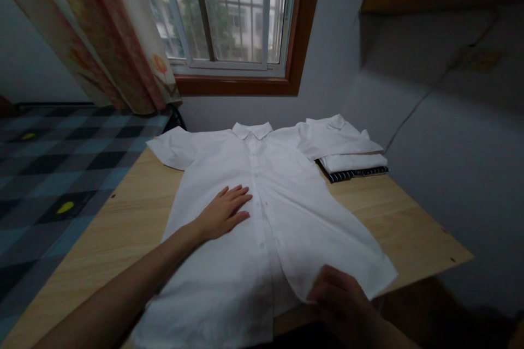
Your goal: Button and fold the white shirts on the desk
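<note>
Right hand (341,305) clamps its fingers on the hem of the white shirt (266,218); left hand (225,210) lies flat on it, fingers straight. I'd pull the hem taut gently, palm anchoring.

The only view comes from a camera on the person's head, above the near edge of the surface (135,218), looking forward and down across it toward the far edge and the window (229,11). It sits close. The shirt (262,218) fills the middle, both arms enter from the bottom, and the surface's near right corner just fits in.
</note>
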Motion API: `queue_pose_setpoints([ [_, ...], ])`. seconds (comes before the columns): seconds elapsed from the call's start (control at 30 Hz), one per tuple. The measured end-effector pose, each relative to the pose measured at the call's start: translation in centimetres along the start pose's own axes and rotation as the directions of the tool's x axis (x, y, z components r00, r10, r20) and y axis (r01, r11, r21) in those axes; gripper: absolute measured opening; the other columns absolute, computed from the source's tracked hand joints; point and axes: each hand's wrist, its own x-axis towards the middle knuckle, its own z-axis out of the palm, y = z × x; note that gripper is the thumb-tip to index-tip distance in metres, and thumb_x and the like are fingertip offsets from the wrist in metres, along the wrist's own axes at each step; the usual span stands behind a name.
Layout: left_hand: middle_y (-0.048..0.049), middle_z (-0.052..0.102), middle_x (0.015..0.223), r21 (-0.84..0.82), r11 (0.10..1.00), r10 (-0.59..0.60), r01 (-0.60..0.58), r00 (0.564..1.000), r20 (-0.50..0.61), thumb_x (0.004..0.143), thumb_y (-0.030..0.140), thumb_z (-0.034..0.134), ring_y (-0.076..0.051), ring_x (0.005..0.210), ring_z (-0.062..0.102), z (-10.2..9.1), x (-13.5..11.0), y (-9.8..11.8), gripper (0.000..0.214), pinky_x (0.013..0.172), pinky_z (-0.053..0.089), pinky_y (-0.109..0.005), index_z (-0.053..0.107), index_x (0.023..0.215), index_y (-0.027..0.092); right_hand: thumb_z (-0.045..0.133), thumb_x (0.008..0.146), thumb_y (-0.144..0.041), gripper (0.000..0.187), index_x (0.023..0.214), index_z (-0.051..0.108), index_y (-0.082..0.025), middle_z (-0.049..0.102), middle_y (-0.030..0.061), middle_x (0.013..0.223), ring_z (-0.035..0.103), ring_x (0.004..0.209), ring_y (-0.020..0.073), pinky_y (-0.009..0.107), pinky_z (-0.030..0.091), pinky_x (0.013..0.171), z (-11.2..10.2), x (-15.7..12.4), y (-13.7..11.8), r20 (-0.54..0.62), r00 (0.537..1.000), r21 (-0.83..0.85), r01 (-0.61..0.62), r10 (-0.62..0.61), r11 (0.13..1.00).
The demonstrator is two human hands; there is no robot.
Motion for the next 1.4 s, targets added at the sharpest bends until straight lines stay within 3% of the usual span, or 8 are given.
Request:
queue_pose_setpoints([
  [0.17, -0.0091, 0.035, 0.154, 0.075, 0.997, -0.021, 0.017, 0.998, 0.053, 0.095, 0.049, 0.04, -0.027, 0.144, 0.026, 0.2, -0.7, 0.7, 0.053, 0.117, 0.018, -0.049, 0.045, 0.141, 0.022, 0.055, 0.089, -0.029, 0.017, 0.074, 0.059, -0.021, 0.062, -0.0001, 0.066, 0.054, 0.058, 0.0125, 0.025, 0.04, 0.058, 0.8, 1.0, -1.4, 0.255, 0.961, 0.01, 0.106, -0.105, 0.994],
  [0.27, -0.0094, 0.036, 0.153, 0.083, 0.996, -0.024, 0.017, 0.996, 0.083, 0.093, 0.046, 0.045, -0.028, 0.142, 0.03, -0.8, -0.5, 1.2, 0.052, 0.115, 0.023, -0.048, 0.046, 0.14, 0.022, 0.061, 0.087, -0.034, 0.013, 0.083, 0.065, -0.023, 0.066, -0.0011, 0.074, 0.058, 0.064, 0.0116, 0.023, 0.041, 0.061, -0.5, 2.9, -1.2, 0.365, 0.931, 0.106, -0.036, -0.005, 0.994],
  [0.4, -0.0102, 0.063, 0.125, 0.091, 0.994, -0.064, 0.055, 0.993, 0.098, 0.086, 0.033, 0.054, -0.027, 0.116, 0.056, -2.5, 1.1, 2.5, 0.032, 0.098, 0.042, -0.039, 0.066, 0.114, 0.021, 0.061, 0.086, -0.032, 0.014, 0.081, 0.064, -0.019, 0.064, 0.0, 0.075, 0.057, 0.068, 0.0127, 0.024, 0.04, 0.064, -2.1, 9.3, 0.3, 0.226, 0.922, -0.028, -0.316, 0.314, 0.948],
  [0.57, -0.0089, 0.07, 0.098, 0.034, 0.965, -0.262, 0.261, 0.965, 0.0, 0.083, 0.021, 0.051, -0.023, 0.09, 0.064, -1.8, 3.4, 4.1, 0.025, 0.078, 0.046, -0.032, 0.071, 0.097, 0.019, 0.062, 0.083, -0.038, 0.028, 0.101, 0.059, -0.016, 0.065, 0.0077, 0.093, 0.059, 0.084, 0.0213, 0.031, 0.042, 0.075, 0.9, 16.3, 2.5, 0.212, 0.868, -0.372, -0.354, 0.449, 0.858],
  [0.9, -0.0063, 0.071, 0.087, -0.14, 0.92, -0.376, 0.366, 0.925, -0.056, 0.081, 0.027, 0.058, -0.021, 0.084, 0.063, 0.0, 3.2, 5.0, 0.016, 0.074, 0.044, -0.03, 0.072, 0.084, 0.019, 0.049, 0.086, -0.018, 0.023, 0.106, 0.059, -0.011, 0.067, 0.0169, 0.1, 0.064, 0.092, 0.0279, 0.035, 0.046, 0.076, 3.5, 17.4, 3.5, 0.186, 0.799, -0.608, -0.363, 0.571, 0.706],
  [1.1, -0.0069, 0.07, 0.087, -0.123, 0.898, -0.425, 0.422, 0.905, 0.0, 0.082, 0.028, 0.059, -0.022, 0.081, 0.063, -0.3, 3.0, 5.6, 0.013, 0.068, 0.041, -0.029, 0.069, 0.082, 0.019, 0.054, 0.081, -0.019, 0.014, 0.073, 0.064, -0.015, 0.07, 0.0081, 0.075, 0.065, 0.075, 0.0198, 0.028, 0.043, 0.069, 3.5, 16.9, 6.3, 0.08, 0.795, -0.247, -0.569, 0.602, 0.785],
  [1.23, -0.0074, 0.069, 0.085, -0.137, 0.903, -0.412, 0.407, 0.911, -0.015, 0.085, 0.029, 0.056, -0.021, 0.079, 0.062, -0.3, 3.1, 5.7, 0.016, 0.066, 0.04, -0.029, 0.067, 0.082, 0.018, 0.058, 0.074, -0.02, 0.009, 0.066, 0.06, -0.016, 0.057, -0.0024, 0.048, 0.054, 0.045, 0.0112, 0.021, 0.037, 0.048, 3.9, 16.6, 7.7, 0.109, 0.667, 0.25, -0.736, 0.737, 0.629],
  [1.4, -0.005, 0.068, 0.076, -0.245, 0.878, -0.422, 0.411, 0.907, 0.01, 0.085, 0.029, 0.054, -0.017, 0.071, 0.06, -0.5, 3.7, 5.4, 0.02, 0.063, 0.037, -0.026, 0.067, 0.077, 0.017, 0.058, 0.066, -0.017, 0.003, 0.066, 0.06, -0.016, 0.055, -0.0047, 0.045, 0.051, 0.038, 0.0094, 0.019, 0.034, 0.041, 4.1, 16.5, 7.8, 0.116, 0.674, 0.453, -0.689, 0.73, 0.565],
])
